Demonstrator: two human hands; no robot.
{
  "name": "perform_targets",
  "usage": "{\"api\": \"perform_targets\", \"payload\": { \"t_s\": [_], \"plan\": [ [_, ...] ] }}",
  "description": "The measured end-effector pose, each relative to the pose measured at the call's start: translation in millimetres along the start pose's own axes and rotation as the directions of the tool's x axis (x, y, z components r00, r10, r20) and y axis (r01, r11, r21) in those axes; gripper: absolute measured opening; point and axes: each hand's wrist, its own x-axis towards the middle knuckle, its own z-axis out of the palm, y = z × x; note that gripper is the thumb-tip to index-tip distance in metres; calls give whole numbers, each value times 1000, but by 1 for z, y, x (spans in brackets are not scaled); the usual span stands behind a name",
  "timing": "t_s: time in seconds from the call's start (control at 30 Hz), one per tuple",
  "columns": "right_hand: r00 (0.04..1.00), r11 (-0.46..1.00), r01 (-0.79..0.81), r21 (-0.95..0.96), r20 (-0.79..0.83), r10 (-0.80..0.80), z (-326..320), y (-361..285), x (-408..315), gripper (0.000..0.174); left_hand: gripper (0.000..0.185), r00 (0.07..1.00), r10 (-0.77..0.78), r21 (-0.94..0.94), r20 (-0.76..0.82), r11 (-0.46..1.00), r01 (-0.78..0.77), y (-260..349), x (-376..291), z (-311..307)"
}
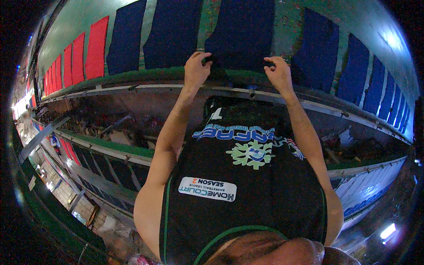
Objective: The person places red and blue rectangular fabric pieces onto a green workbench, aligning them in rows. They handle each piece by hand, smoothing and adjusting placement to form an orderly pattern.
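A navy fabric panel (241, 33) lies on the long green table (286, 29) in front of me. My left hand (197, 69) pinches its near left corner between thumb and fingers. At the near right corner, my right hand (279, 70) has its thumb and forefinger closed on the cloth's edge. The panel's near edge runs between both hands, by the table's front edge. To the left lies another navy panel (174, 33), flat on the green surface. A further navy panel (318, 49) lies to the right of my right hand.
Red fabric panels (96, 46) continue the row leftward, and several navy panels (354, 69) extend rightward. A pale rail (159, 86) with fittings runs along the table's front. Behind me are a second table (132, 149) bearing panels and a lit lamp (388, 233).
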Motion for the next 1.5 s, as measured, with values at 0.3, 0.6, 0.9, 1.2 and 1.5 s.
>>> {"api": "perform_targets", "payload": {
  "t_s": [0.3,0.6,0.9,1.2,1.5],
  "plan": [
    [996,981,83,-176,-2,-85,10,-5,-4,33,36,991,98,115,-92,990,-87,1,-9,5],
    [999,996,-16,-83,43,20,8,-12,-6,33,44,990,123,105,-72,988,-115,9,-16,-4],
    [998,996,-27,-88,58,32,4,-20,-9,39,49,947,300,174,-110,944,-279,15,-18,8],
    [965,963,226,-148,-103,-243,11,-44,10,45,74,795,605,130,53,785,-606,64,19,92],
    [867,830,420,-367,-107,-486,54,-50,33,55,72,869,490,414,73,777,-473,44,50,75]
  ]
}}
